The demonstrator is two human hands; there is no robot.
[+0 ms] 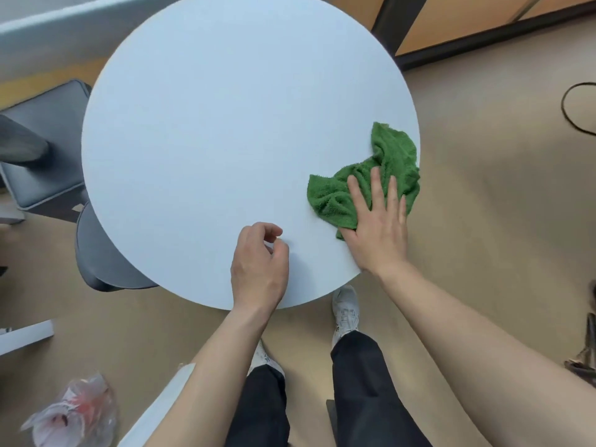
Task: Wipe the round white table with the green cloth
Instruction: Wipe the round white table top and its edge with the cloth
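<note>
The round white table (225, 124) fills the middle of the head view. A crumpled green cloth (390, 159) lies on it at the right edge, partly hanging over the rim. My right hand (377, 227) lies flat on the cloth's near part with fingers spread, pressing it to the tabletop. My left hand (259, 266) rests on the table near the front edge, fingers loosely curled with nothing in them.
Grey chairs (48, 143) and a dark stool seat (103, 259) stand at the table's left. A plastic bag (74, 411) lies on the floor at lower left. A black cable (577, 108) loops at the right. My feet (346, 311) stand under the table's front edge.
</note>
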